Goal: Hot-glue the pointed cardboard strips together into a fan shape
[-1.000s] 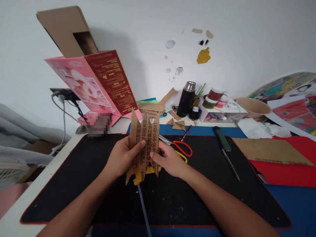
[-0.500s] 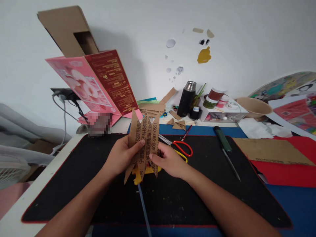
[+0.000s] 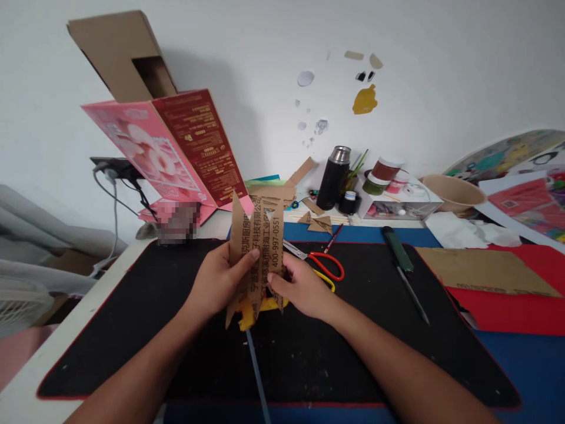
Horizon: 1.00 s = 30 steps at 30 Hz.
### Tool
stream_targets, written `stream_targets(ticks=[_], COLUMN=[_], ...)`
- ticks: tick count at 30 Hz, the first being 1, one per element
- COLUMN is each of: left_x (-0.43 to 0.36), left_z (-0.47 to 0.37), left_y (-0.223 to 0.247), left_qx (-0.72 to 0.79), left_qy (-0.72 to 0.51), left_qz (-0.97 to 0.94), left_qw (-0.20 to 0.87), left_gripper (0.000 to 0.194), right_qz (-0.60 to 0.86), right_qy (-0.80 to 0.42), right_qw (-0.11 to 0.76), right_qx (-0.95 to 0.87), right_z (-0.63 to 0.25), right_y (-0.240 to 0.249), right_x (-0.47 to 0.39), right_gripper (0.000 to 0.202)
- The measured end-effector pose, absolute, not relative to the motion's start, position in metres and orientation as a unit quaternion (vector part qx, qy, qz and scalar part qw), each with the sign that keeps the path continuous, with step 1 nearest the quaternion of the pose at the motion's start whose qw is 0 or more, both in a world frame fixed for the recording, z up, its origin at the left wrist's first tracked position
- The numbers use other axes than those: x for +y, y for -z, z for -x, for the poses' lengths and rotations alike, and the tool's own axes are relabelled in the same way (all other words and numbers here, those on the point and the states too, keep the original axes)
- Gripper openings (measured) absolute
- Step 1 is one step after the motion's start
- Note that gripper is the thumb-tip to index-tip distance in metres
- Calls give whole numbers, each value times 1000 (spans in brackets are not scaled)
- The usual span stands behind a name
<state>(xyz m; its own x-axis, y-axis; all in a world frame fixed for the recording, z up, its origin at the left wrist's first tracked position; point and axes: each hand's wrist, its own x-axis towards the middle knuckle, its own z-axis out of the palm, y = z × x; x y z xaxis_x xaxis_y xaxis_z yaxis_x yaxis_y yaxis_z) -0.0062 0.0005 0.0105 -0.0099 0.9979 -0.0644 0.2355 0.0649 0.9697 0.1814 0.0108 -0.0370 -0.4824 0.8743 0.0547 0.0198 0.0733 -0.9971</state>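
Between my two hands I hold printed brown cardboard strips (image 3: 257,235) with pointed ends, side by side and upright. My left hand (image 3: 223,277) grips them from the left, thumb lying across the front. From the right, my right hand (image 3: 304,287) pinches the edge with its thumb in front; its other fingers are partly hidden. Below and behind the strips lies a yellow glue gun (image 3: 248,315) with a long bluish glue stick (image 3: 257,371) sticking out toward me. Scissors with red and yellow handles (image 3: 329,265) rest just beyond my right hand.
A green utility knife (image 3: 398,250) lies on the black mat (image 3: 353,347). Cardboard scraps (image 3: 320,224), a black thermos (image 3: 334,176) and paint jars (image 3: 382,174) stand behind. A pink box (image 3: 176,153) leans at left; a flat cardboard piece (image 3: 481,270) lies at right.
The cardboard strips have shifted and turned slightly in my hands, their lower points moving a little. Both hands keep their hold; everything else looks the same.
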Motion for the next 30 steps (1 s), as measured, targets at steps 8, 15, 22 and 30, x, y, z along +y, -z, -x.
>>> stream_targets(ticks=[8,15,22,30], left_x=[13,-7,-46,-47], left_z=[24,17,-19,-17], left_y=[-18,-29,2,9], left_qx=[537,565,449,431], left_qy=[-499,-298,-45,6], left_qz=[-513,-716,-891,-901], left_qw=[447,281,54,-59], left_gripper=[35,24,27,19], right_qz=[349,407,399,411], right_qy=[-618,-599,-605,-597], right_qw=[459,581,576,581], right_qx=[-535,-371,-378,-370], right_z=[-188,-207,-211,-215], right_y=[25,18,12,16], right_x=[19,41,41,45], right_gripper=[30,25,25,24])
